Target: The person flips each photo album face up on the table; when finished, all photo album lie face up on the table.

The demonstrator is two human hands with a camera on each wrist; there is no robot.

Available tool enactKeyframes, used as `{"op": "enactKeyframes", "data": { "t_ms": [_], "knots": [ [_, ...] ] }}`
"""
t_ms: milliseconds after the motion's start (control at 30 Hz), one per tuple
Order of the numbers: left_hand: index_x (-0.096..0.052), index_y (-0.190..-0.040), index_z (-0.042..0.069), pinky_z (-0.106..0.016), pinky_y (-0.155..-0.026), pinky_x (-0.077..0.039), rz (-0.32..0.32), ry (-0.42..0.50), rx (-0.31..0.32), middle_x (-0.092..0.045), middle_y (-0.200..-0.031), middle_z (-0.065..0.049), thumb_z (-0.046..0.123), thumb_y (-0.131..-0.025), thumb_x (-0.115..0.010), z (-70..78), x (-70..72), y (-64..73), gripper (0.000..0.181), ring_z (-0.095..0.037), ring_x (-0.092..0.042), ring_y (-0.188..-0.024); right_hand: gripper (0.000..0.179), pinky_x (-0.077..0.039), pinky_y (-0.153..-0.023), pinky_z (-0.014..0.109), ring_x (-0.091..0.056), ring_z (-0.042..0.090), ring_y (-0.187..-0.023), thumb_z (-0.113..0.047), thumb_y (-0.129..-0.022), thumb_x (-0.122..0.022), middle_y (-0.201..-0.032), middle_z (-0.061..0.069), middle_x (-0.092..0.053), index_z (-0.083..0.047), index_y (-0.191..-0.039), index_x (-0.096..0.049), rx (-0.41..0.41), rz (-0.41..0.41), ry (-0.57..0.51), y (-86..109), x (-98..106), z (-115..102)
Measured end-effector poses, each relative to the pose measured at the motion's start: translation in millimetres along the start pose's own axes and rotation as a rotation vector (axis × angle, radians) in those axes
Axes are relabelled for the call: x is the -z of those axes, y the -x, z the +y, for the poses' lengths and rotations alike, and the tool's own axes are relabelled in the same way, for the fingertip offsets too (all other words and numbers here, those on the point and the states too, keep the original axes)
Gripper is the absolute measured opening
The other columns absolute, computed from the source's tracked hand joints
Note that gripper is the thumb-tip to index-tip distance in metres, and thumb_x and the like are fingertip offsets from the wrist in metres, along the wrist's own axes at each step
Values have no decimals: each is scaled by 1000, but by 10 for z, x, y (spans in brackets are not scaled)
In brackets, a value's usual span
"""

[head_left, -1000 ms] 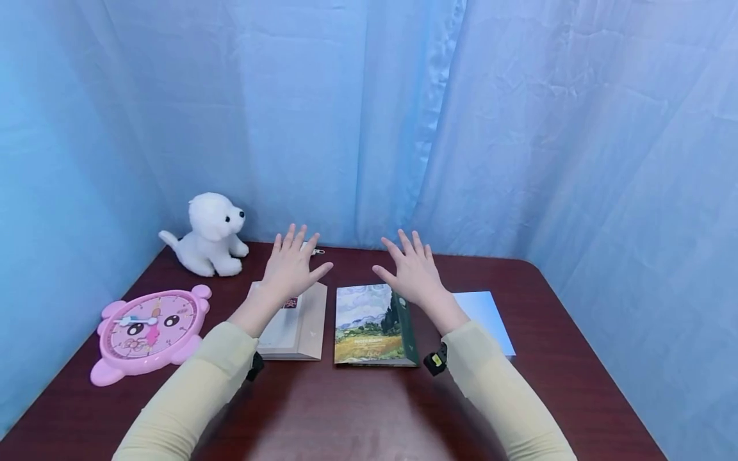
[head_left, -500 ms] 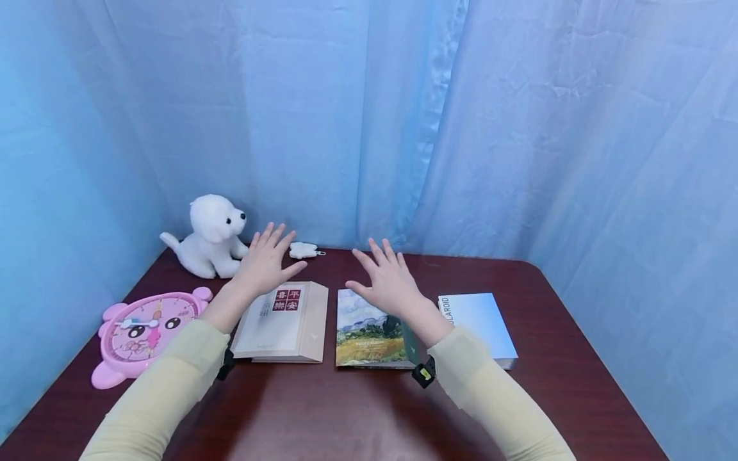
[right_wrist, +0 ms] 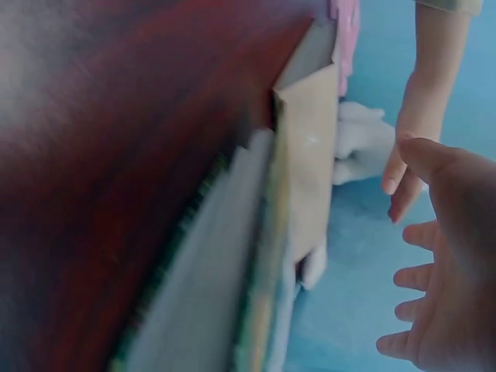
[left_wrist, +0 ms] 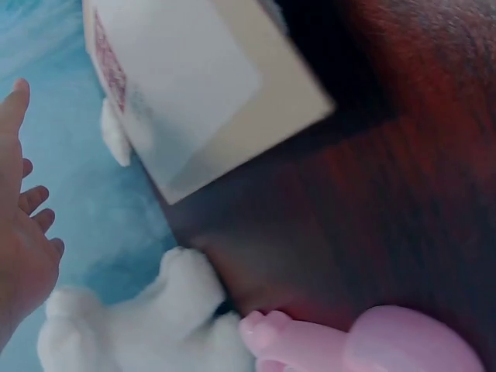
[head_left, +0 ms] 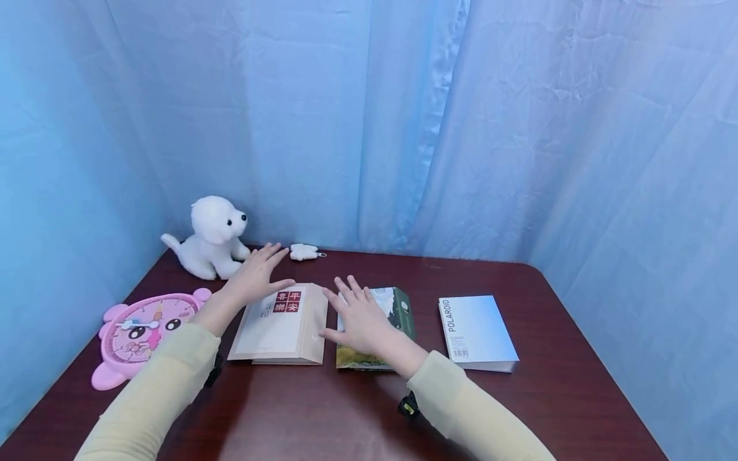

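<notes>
My left hand [head_left: 254, 280] hovers with spread fingers over the left part of a beige book [head_left: 273, 336] with red squares on its cover. It holds nothing; in the left wrist view that hand [left_wrist: 27, 240] shows at the left edge. My right hand [head_left: 362, 323], fingers also spread and nothing held, is above a landscape-covered book [head_left: 405, 314] and hides much of its cover. To the right lies a blue-and-white book [head_left: 481, 330] marked POLAROID. Behind my left hand sits a white plush dog [head_left: 214, 240].
A pink animal-faced clock [head_left: 147, 330] lies on the left of the dark wooden table [head_left: 323, 416]. Near the back edge is a small white fluffy keychain [head_left: 303, 251] with a metal clasp. Blue curtains [head_left: 311, 128] enclose the back and sides.
Both hands have moved left and come nearer to me. The right hand has passed leftward across the landscape book, uncovering the POLAROID book; the left hand has uncovered the keychain and red squares.
</notes>
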State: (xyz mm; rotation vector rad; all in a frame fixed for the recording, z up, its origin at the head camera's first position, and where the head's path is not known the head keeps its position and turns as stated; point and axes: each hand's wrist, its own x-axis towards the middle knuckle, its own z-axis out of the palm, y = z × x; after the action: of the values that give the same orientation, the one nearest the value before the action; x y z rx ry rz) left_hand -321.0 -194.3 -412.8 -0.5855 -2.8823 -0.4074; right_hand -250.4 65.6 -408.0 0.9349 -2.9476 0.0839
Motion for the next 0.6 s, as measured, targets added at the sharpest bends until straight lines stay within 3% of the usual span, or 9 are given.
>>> {"op": "enactKeyframes", "data": {
  "t_ms": [167,433,600],
  "knots": [
    [-35,-145,2,-53,-113,-16,-23,60,4,-32,-148,-24,45,-87,-64,-71,-136,4,77,-41,-24,-139,83,-24,-112,52,-8,29,-145,-65,-86,-50,-157,8,-17,-21,-151,-24,50,-23,13,15,-124,-69],
    [-38,-142,-2,-55,-108,-28,-85,178,-7,-36,-145,-25,39,-85,-68,-59,-300,6,76,-43,-32,-134,87,-31,-109,46,-22,28,-143,-68,-82,-54,-154,9,-27,-20,-150,-28,126,-32,25,-8,-330,-95],
    [-44,-136,-6,-53,-105,-32,-119,176,-35,-44,-137,-28,36,-88,-66,-73,-368,23,68,-42,-40,-128,85,-34,-108,46,-34,26,-137,-65,-80,-59,-148,8,-38,-19,-148,-33,146,-57,12,-11,-386,-91]
  ]
}}
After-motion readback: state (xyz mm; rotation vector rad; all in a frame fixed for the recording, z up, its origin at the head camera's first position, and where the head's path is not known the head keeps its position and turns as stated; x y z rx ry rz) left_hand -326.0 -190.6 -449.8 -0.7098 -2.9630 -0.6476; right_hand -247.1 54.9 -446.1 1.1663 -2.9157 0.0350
